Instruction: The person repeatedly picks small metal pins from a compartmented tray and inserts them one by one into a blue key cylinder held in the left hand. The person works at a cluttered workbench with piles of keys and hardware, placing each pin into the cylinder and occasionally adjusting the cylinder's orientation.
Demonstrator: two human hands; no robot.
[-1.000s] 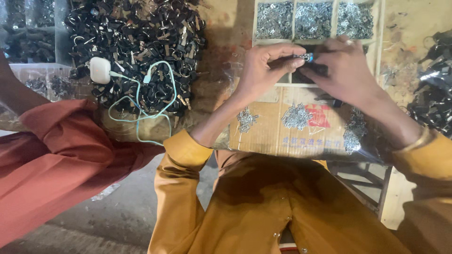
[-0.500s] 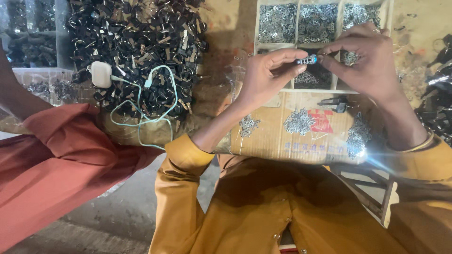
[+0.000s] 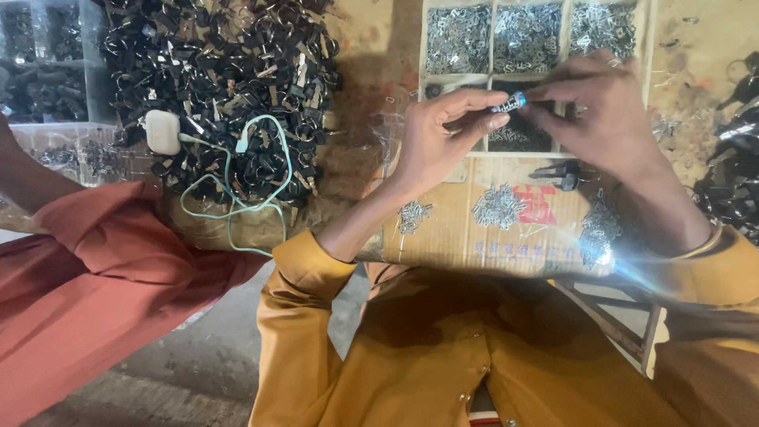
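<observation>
Your left hand (image 3: 431, 146) and right hand (image 3: 605, 119) meet over the divided tray (image 3: 648, 79), both pinching one small part (image 3: 510, 102) between fingertips. It's short, roughly cylindrical, silvery metal with a blue band; finer detail is too small to tell. It's held in the air above the tray's dark lower compartment. Loose silver clips (image 3: 498, 207) lie on the cardboard (image 3: 443, 245) below. Black parts heap (image 3: 221, 71) sits well left.

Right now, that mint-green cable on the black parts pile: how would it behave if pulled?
The mint-green cable lies in loose loops, so it is probably floppy and light. It ends at a white charger block, which would likely drag along. It may snag on the black parts beneath it.
</observation>
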